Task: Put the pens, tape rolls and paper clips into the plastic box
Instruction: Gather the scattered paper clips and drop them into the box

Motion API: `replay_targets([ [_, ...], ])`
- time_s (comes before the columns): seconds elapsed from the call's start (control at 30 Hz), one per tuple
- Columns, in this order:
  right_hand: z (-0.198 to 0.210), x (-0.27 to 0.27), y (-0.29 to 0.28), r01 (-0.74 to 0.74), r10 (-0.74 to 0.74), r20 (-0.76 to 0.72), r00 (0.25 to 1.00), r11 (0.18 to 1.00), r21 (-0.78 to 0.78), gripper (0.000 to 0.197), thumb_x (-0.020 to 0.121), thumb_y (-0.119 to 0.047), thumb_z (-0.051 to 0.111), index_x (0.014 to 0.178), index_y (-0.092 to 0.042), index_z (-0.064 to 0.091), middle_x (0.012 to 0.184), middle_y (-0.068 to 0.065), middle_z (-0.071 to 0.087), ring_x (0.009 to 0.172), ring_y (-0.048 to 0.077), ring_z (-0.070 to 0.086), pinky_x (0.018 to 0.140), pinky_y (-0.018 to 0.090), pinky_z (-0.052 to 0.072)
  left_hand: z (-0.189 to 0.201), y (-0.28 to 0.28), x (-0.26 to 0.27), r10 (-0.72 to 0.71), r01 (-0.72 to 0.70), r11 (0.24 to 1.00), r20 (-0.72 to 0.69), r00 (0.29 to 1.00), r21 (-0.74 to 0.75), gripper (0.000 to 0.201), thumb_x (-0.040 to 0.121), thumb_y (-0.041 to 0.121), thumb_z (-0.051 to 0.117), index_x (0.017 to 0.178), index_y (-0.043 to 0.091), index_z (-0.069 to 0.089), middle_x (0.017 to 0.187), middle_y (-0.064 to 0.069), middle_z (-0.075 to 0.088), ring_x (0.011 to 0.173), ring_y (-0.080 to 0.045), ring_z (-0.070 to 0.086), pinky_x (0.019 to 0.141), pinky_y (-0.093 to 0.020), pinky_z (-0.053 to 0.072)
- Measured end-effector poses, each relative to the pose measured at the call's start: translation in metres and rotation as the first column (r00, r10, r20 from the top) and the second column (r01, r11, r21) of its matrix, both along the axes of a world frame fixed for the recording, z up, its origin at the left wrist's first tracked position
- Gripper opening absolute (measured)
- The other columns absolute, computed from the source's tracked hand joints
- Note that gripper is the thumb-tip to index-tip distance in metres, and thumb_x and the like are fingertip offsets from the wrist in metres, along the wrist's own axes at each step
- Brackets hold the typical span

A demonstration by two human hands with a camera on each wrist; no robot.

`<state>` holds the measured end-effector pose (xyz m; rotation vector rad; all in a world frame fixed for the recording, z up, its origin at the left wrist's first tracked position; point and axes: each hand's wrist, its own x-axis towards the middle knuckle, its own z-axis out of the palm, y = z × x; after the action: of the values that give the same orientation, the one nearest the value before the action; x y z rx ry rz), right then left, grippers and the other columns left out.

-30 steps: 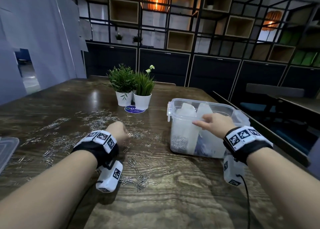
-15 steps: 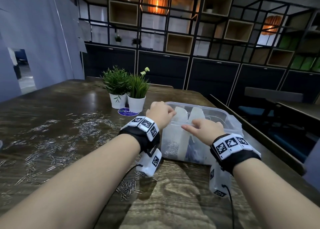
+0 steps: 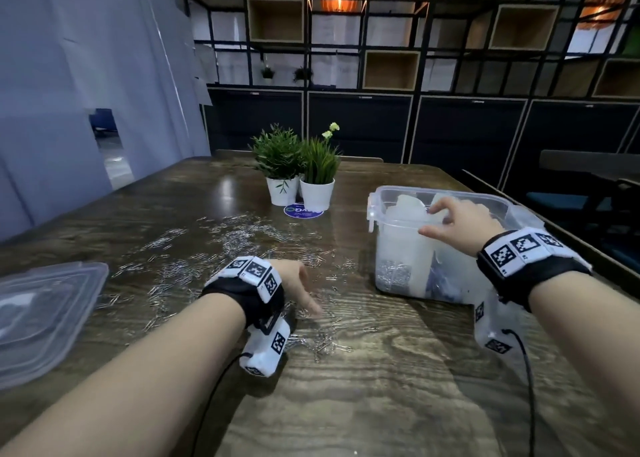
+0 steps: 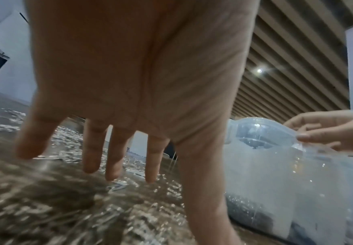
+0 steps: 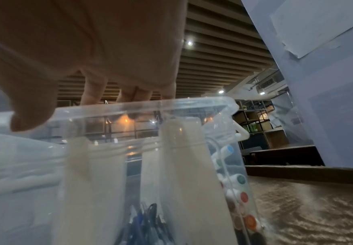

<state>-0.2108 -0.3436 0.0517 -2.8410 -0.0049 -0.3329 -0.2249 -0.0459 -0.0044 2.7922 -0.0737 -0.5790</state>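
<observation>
Left hand (image 3: 294,283) fingers (image 4: 91,154) spread over paper clips (image 3: 242,235); right hand (image 3: 460,224) fingers loosely apart atop plastic box (image 3: 381,193) holding pens (image 5: 146,220).

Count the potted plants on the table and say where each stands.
2. The leafy potted plant stands at the far middle of the table; the grassy potted plant stands right beside it, nearer the plastic box.

Your left hand (image 3: 294,283) has left the near left corner of the plastic box (image 3: 398,248) and dropped back among the paper clips (image 3: 242,235) mid-table, fingers spread downward, holding nothing.
</observation>
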Motion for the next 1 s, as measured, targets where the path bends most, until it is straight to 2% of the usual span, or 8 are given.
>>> replay_targets([
  [0.1,0.003,-0.011,0.024,-0.044,0.064,0.231,0.971,0.995,-0.090,0.059,0.068,-0.064,0.074,0.114,-0.033,0.055,0.111,-0.003,0.054,0.113,0.025,0.047,0.093,0.043,0.042,-0.006,0.009,-0.013,-0.022,0.030,0.996,-0.088,0.996,0.088,0.092,0.061,0.044,0.086,0.139,0.024,0.040,0.137,0.001,0.050,0.117,-0.020,0.052,0.090,-0.032,0.046],
  [0.17,0.001,-0.020,0.043,-0.220,0.234,0.300,0.925,0.972,-0.079,0.059,0.065,-0.060,0.078,0.110,-0.027,0.057,0.102,-0.004,0.053,0.101,0.020,0.048,0.082,0.033,0.039,-0.011,0.009,-0.015,-0.037,0.045,0.984,-0.052,0.998,0.172,0.089,0.062,0.045,0.086,0.137,0.024,0.043,0.135,0.000,0.049,0.115,-0.022,0.053,0.086,-0.031,0.046],
  [0.3,-0.015,-0.032,0.080,-0.434,0.435,-0.037,0.900,0.900,0.038,0.058,0.064,-0.048,0.085,0.109,-0.028,0.055,0.096,-0.012,0.048,0.084,0.002,0.045,0.067,0.018,0.036,-0.019,0.014,-0.015,-0.052,0.047,0.980,0.022,0.998,0.194,0.060,0.068,0.042,0.083,0.116,0.019,0.056,0.118,-0.002,0.055,0.096,-0.019,0.054,0.076,-0.026,0.042],
  [0.47,-0.055,-0.030,0.102,-0.405,0.331,-0.453,0.828,0.912,-0.072,0.079,0.063,-0.044,0.086,0.131,-0.027,0.050,0.128,-0.004,0.049,0.118,0.018,0.050,0.102,0.033,0.043,-0.031,0.022,-0.001,-0.028,0.018,0.977,0.045,0.999,0.213,0.046,0.083,0.037,0.071,0.118,0.008,0.064,0.118,-0.005,0.066,0.107,-0.019,0.062,0.091,-0.029,0.049],
  [0.57,-0.072,-0.029,0.104,-0.410,0.301,-0.494,0.816,0.904,-0.126,0.063,0.068,-0.038,0.086,0.123,-0.026,0.059,0.112,-0.007,0.049,0.115,0.017,0.052,0.092,0.025,0.043,-0.036,0.023,0.007,-0.015,0.006,0.966,0.030,0.999,0.259,0.041,0.088,0.035,0.064,0.117,0.005,0.064,0.116,-0.005,0.066,0.103,-0.019,0.062,0.092,-0.029,0.049],
  [0.7,-0.081,-0.024,0.104,-0.397,0.311,-0.480,0.820,0.914,-0.086,0.041,0.071,-0.032,0.086,0.106,-0.020,0.070,0.091,-0.008,0.059,0.089,0.012,0.057,0.074,0.020,0.040,-0.045,0.019,0.022,-0.049,0.043,0.932,0.007,0.999,0.359,0.037,0.092,0.041,0.054,0.102,0.007,0.062,0.097,-0.007,0.060,0.083,-0.019,0.055,0.079,-0.031,0.049],
  [0.87,-0.079,-0.023,0.109,-0.437,0.368,-0.484,0.794,0.899,-0.033,0.019,0.072,-0.023,0.085,0.086,-0.021,0.073,0.076,-0.007,0.065,0.074,0.008,0.059,0.074,0.020,0.046,-0.055,0.018,0.035,-0.062,0.052,0.913,0.012,0.998,0.404,0.033,0.092,0.032,0.050,0.070,0.008,0.050,0.075,-0.001,0.052,0.073,-0.019,0.052,0.066,-0.029,0.042],
  [1.0,-0.078,-0.023,0.114,-0.486,0.391,-0.479,0.786,0.870,-0.088,0.015,0.075,-0.020,0.081,0.089,-0.017,0.077,0.068,-0.012,0.061,0.073,0.008,0.059,0.077,0.021,0.049,-0.046,0.019,0.025,-0.011,-0.010,0.957,0.070,0.997,0.290,0.025,0.091,0.027,0.058,0.072,0.012,0.053,0.072,0.000,0.051,0.076,-0.019,0.053,0.070,-0.027,0.045],
])
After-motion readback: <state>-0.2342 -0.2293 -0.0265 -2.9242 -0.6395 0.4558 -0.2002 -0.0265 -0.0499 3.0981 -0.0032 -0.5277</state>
